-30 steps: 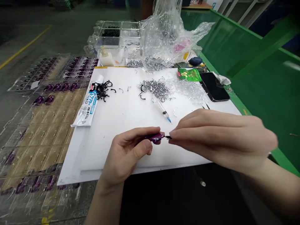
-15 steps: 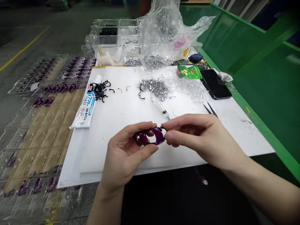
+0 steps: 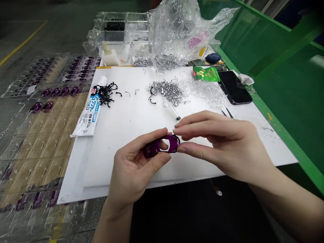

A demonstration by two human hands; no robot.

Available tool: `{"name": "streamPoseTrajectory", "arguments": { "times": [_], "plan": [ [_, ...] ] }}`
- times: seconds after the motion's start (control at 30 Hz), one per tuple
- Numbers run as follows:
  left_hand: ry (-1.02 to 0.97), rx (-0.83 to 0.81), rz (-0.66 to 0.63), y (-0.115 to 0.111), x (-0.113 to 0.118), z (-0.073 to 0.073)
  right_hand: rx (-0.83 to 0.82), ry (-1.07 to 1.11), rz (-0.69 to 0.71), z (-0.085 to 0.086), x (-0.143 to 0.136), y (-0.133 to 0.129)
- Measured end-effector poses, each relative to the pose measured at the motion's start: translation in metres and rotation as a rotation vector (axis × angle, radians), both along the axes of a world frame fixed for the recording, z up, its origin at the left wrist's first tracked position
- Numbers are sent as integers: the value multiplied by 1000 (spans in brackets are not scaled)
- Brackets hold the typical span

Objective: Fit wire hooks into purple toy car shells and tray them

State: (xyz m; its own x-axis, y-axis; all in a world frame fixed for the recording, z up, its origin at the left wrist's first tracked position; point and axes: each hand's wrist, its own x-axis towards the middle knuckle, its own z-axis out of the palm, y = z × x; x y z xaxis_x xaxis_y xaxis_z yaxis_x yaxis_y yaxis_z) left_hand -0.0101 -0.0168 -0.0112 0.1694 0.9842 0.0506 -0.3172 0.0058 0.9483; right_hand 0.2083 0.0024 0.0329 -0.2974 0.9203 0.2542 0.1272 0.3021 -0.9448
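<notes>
My left hand (image 3: 134,165) holds a glossy purple model car body (image 3: 152,147) between thumb and fingers, above the white board. A large opening in the shell shows the board and a fingertip through it. At the car's right end lies a thin black trim strip (image 3: 179,138). My right hand (image 3: 215,138) closes about that end, its fingertips at the upper corner and its thumb at the lower one. A syringe (image 3: 172,110) lies just beyond, its tip hidden by my right hand. Tweezers (image 3: 229,112) lie partly behind the same hand.
Black trim pieces (image 3: 107,94) lie by a glue tube (image 3: 87,116) on the white board (image 3: 121,125). Silvery and black bits (image 3: 168,91) form a pile. Clear trays (image 3: 43,135) with purple shells stand left. A phone (image 3: 235,87) and green packet (image 3: 206,73) lie right.
The black strip stuck out from the car's end between my right fingertips; now it lies along that end. My right fingers have spread wider about it. The view has shifted slightly.
</notes>
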Motion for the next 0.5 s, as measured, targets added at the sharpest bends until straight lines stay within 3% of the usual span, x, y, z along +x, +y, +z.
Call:
{"name": "streamPoseTrajectory", "arguments": {
  "times": [0.1,0.33,0.5],
  "plan": [
    [0,-8,-24,0,-1,0,29,5,47,2,0,3],
    [41,-9,1,0,0,0,-189,156,-30,-3,-8,3],
    [124,0,-16,0,2,4,-346,169,15,-7,-6,8]
  ]
}}
